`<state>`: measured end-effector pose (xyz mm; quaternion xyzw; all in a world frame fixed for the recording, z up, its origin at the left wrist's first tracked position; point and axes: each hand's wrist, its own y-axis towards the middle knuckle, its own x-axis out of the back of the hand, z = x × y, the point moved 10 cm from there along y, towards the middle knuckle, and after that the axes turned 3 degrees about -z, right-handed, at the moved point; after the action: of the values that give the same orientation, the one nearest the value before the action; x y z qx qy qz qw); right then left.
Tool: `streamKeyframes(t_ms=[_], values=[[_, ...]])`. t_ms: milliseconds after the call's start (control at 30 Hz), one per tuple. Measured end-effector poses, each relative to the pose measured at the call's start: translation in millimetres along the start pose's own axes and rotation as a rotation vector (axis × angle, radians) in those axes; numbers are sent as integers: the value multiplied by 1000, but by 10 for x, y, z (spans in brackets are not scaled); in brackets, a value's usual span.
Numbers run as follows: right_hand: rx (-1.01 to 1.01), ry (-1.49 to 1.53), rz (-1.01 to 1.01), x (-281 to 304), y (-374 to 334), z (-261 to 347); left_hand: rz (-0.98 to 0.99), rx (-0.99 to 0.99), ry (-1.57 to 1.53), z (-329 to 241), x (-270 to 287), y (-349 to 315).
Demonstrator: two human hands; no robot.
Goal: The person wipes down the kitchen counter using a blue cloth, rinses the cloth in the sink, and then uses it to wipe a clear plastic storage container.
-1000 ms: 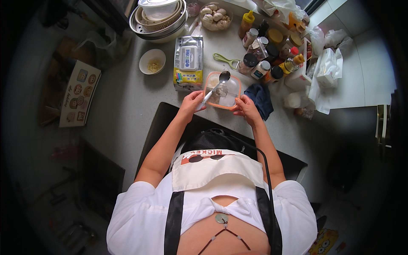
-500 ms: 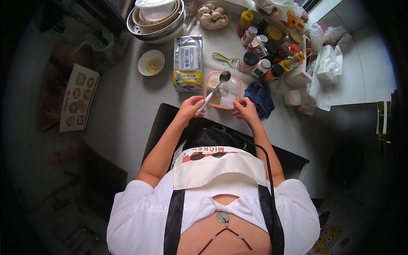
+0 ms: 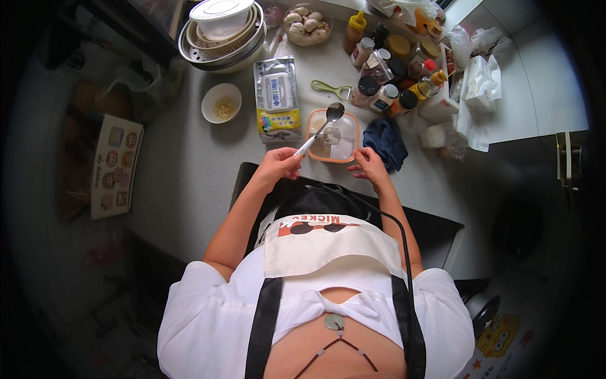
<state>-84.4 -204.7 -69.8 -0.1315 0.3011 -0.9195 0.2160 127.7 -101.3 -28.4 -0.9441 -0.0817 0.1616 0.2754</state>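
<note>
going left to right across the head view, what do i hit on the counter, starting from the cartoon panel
Cream panel with cartoon faces → white bowl → silver-and-yellow pack → orange-rimmed container → dark blue cloth → white packet.

Left hand [image 3: 277, 167]: curled in a grip. Right hand [image 3: 371, 168]: slack, lightly curved. Forearms [image 3: 238, 222], two: bare, reaching forward.

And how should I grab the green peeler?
Probably by its handle, from above and the left: the peeler lies flat, with that long, slim handle pointing left, while the head sits on the right, near the black-capped jar.
</note>
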Motion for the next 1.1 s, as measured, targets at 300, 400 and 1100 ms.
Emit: streamKeyframes(t_ms=[300, 400, 1100], values=[[66, -14, -70, 151, 63, 180, -64, -94, -123, -22, 378, 47], [85, -39, -85, 160, 135, 203, -64, -101, -106, -36, 327, 76], [17, 13, -69, 157, 147, 54, -339, -206, -77, -254, 799, 281]])
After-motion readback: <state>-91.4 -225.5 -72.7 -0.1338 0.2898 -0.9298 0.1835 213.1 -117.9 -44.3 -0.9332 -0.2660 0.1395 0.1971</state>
